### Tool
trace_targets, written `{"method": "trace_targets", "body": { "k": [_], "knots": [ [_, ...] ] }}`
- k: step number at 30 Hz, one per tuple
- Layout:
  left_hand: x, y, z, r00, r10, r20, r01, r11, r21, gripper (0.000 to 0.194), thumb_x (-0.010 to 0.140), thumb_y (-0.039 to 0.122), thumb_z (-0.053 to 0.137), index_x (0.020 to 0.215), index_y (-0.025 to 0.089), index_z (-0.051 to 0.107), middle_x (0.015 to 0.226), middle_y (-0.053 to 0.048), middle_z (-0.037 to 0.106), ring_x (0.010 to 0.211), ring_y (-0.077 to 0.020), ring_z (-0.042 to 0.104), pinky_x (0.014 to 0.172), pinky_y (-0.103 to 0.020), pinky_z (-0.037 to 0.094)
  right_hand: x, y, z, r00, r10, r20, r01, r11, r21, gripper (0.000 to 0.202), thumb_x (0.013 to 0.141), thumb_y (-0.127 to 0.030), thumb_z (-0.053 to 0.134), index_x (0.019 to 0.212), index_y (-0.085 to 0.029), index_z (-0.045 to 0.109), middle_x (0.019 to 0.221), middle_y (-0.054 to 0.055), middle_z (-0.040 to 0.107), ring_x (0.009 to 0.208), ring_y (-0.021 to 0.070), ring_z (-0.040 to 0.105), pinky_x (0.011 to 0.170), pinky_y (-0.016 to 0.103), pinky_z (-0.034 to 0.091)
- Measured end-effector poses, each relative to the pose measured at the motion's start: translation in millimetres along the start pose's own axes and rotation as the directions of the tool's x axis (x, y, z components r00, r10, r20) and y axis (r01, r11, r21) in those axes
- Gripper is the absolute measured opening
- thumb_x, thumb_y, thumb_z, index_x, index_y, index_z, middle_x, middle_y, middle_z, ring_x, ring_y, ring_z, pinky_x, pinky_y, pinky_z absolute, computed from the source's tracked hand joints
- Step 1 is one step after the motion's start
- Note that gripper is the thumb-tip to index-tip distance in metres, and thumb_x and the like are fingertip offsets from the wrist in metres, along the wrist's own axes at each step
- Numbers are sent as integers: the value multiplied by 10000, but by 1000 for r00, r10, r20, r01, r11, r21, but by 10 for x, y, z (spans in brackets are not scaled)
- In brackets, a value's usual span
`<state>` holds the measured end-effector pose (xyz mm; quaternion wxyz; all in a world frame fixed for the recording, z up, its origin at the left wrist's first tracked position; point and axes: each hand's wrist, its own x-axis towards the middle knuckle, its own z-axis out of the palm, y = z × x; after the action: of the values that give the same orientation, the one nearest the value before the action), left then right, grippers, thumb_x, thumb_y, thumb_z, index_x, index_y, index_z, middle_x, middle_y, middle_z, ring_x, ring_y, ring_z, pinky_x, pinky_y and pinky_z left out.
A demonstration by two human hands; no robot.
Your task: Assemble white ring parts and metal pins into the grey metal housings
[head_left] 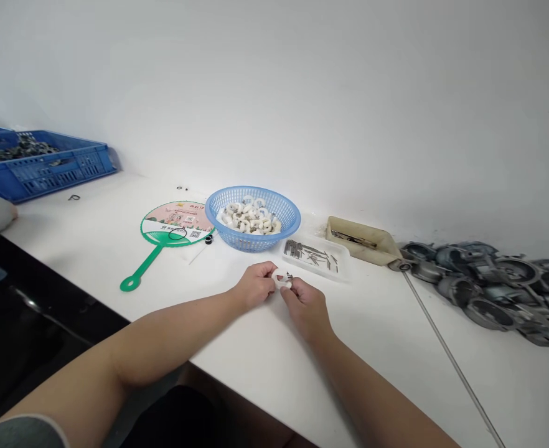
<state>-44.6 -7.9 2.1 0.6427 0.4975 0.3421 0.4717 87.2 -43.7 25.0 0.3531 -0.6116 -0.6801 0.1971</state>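
Between my two hands is a small white plastic ring (281, 278), with a dark metal bit at its upper right edge. My left hand (254, 285) pinches the ring's left side, fingers curled. On the other side, the thumb and forefinger of my right hand (306, 303) grip it. Just beyond stands a blue mesh basket (253, 242) heaped with similar white rings (249, 216), some with metal bits in them. Right of it lies a shallow clear tray (342, 269) with several thin dark metal pins (312, 254).
A green-handled fan (148, 266) lies left of the basket, near a small black ring (208, 239). Blue crates (64, 177) stand far left. At right are a cream box (381, 249), a pile of grey metal housings (489, 286) and a long thin rod (452, 361).
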Motion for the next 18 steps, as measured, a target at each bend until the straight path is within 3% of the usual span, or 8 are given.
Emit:
{"method": "trace_targets", "body": {
  "k": [18],
  "knots": [
    [14,-31,-18,1000,24,-2,-24,999,36,168,520,113,504,685,139,519,523,49,407,479,-77,369,467,-195,270,4,32,10,1000,-19,-10,18,1000,-18,259,727,-376,459,544,-197,425,522,-30,488,530,128,427,510,233,313]
  ]
}}
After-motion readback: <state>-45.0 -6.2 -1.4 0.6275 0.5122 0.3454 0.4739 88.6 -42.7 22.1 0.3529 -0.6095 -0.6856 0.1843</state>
